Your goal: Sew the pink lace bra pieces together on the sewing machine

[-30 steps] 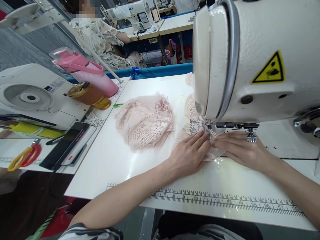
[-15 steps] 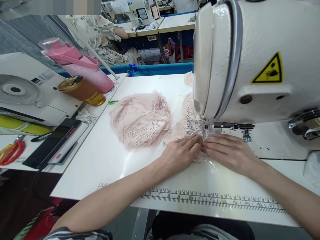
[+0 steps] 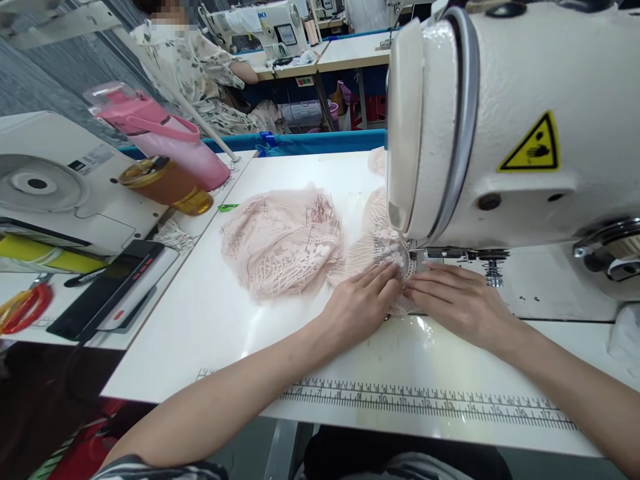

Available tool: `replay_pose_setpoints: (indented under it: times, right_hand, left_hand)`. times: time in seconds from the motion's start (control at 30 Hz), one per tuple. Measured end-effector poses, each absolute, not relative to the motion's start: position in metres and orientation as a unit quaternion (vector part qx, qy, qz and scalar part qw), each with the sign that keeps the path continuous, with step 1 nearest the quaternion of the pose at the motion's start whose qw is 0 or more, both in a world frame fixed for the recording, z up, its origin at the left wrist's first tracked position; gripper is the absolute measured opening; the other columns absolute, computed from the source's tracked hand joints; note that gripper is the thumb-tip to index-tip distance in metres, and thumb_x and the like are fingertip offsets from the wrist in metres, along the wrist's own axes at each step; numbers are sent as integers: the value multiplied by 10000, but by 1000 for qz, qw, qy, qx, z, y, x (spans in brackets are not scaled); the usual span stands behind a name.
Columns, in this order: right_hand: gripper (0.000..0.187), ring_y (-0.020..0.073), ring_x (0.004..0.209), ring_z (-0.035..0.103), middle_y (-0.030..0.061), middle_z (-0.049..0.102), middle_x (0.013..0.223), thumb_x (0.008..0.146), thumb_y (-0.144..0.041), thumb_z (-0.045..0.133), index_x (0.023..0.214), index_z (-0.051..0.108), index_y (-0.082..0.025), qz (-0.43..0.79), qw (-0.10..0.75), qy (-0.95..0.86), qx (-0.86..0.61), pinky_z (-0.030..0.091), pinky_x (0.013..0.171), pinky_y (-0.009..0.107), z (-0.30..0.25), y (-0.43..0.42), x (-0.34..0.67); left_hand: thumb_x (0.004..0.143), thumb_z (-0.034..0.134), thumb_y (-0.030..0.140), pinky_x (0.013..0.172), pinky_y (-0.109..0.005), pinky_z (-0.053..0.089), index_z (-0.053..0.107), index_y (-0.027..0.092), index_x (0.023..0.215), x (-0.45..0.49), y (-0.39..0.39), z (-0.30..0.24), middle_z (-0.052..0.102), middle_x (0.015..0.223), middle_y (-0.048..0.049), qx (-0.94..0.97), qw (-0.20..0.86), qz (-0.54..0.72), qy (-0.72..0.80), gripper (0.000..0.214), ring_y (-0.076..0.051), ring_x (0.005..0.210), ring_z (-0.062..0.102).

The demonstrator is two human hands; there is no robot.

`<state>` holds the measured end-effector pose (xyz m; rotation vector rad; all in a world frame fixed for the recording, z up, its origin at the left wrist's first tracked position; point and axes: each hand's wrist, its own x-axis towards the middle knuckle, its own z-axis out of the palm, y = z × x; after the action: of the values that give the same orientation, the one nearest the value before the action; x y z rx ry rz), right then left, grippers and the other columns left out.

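Observation:
Pale pink lace fabric (image 3: 377, 248) lies under the needle area of a white sewing machine (image 3: 525, 80). My left hand (image 3: 363, 300) is closed on the lace just left of the presser foot (image 3: 411, 252), fingers pressed together. From the other side, my right hand (image 3: 463, 300) holds the near edge of the lace, its fingers close together and fairly straight. Both sets of fingertips almost meet in front of the foot. The part under my fingers is hidden. A bunched heap of the same lace (image 3: 283, 243) rests to the left.
Left of the table stand a pink bottle (image 3: 170, 143), an amber cup (image 3: 170, 187) and a black device (image 3: 107, 290), with red-handled scissors (image 3: 30, 307) further left. A printed ruler (image 3: 425, 403) runs along the front edge. A person (image 3: 185, 73) sits beyond, near another machine (image 3: 260, 30).
The lace near the foot has shifted slightly, and less of it shows below my fingertips. My hands stay nearly in place. The camera view has tilted up a little.

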<state>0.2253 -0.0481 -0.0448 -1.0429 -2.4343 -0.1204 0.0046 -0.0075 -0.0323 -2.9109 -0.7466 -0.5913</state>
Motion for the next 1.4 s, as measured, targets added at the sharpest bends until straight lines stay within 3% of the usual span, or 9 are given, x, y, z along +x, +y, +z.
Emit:
replay_pose_setpoints:
  times: [0.2,0.57,0.83,1.03,1.4]
  right_hand:
    - [303,180,1064,633,6,688,1142,892,-94,508,1090,667,-258,-56,230,-894,-382,579,839,321,-44,-42,228]
    - [284,169,1101,601,17,673,1161,918,-110,472,1120,626,-239,-69,207,-890,-399,525,919,350,-45,-38,236]
    - [313,184,1082,614,41,674,1159,909,-101,462,1158,602,-230,-71,216,-892,-390,537,896,358,-49,-32,244]
    - [260,166,989,654,53,673,1151,898,-92,487,1082,631,-206,-53,254,-877,-405,559,820,310,-50,-29,244]
    - [347,179,998,655,29,639,1224,908,-139,465,1204,597,-261,-60,255,-869,-420,576,834,341,-57,-26,248]
  left_hand:
    - [903,426,129,989,-372,526,586,40,1091,5,-7,-31,590,1271,-192,-949,35,-188,-252,263,-249,1197,571]
    - [908,426,205,1020,-432,496,536,72,1276,10,-11,-33,556,1329,-139,-949,36,-179,-258,406,-267,1255,518]
    - [908,435,213,1032,-423,482,573,87,1257,13,-12,-35,562,1326,-130,-947,38,-185,-261,396,-276,1264,507]
    - [934,420,236,1056,-422,459,570,105,1258,14,-10,-34,569,1323,-112,-948,24,-183,-261,380,-259,1280,492]
    - [986,410,302,1104,-399,408,543,115,1294,14,-5,-36,536,1358,-107,-949,33,-166,-264,384,-242,1315,450]
